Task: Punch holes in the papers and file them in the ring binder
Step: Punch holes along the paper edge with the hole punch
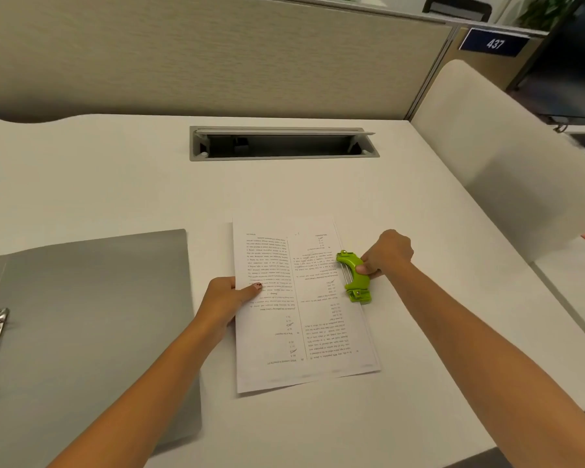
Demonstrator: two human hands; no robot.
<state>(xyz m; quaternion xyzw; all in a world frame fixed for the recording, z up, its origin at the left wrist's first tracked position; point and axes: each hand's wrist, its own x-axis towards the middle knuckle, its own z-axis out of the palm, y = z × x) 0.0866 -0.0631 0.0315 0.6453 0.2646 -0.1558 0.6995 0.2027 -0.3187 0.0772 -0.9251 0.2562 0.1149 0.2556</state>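
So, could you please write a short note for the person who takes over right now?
Left hand pinches the left edge of the printed white papers, lying on the white desk.
Right hand grips the green plastic hole punch, set on their right edge.
The grey ring binder lies open at the left, no papers in view on it.
Holes punched: cannot tell.
Left: punch, then file.

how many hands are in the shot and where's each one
2. The left hand pinches the left edge of the papers, thumb on top. The right hand grips the green hole punch at the papers' right edge. None seems hidden.
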